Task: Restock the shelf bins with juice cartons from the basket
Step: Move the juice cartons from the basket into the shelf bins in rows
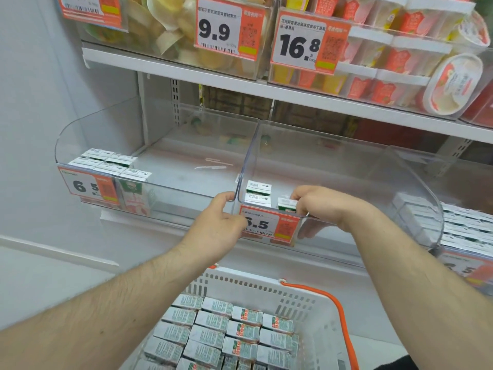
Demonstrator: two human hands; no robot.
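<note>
Right now the right hand (317, 204), at centre frame, reaches over the front wall of the middle bin (346, 166) and its curled fingers grip a green-topped juice carton (286, 204), lowering it beside two cartons (258, 193) already standing at the bin's front left corner. The left hand (216, 222) has its fingers hooked over the front rim where the middle bin meets the left bin (149, 129), apparently steadying it.

The likely trouble, as I judge it, is the carton tipping as it is let go: the bin floor behind it is mostly bare, so nothing backs it up, and a nudge could topple the two neighbours as well. Pulling on the clear rim could also shift the bin or its price tag (266, 225).

Counted: three bins in view, the one at right frame packed with cartons; the left bin holds roughly seven cartons; one basket (306, 303) at bottom frame, with well over twenty cartons, too many to count exactly.
</note>
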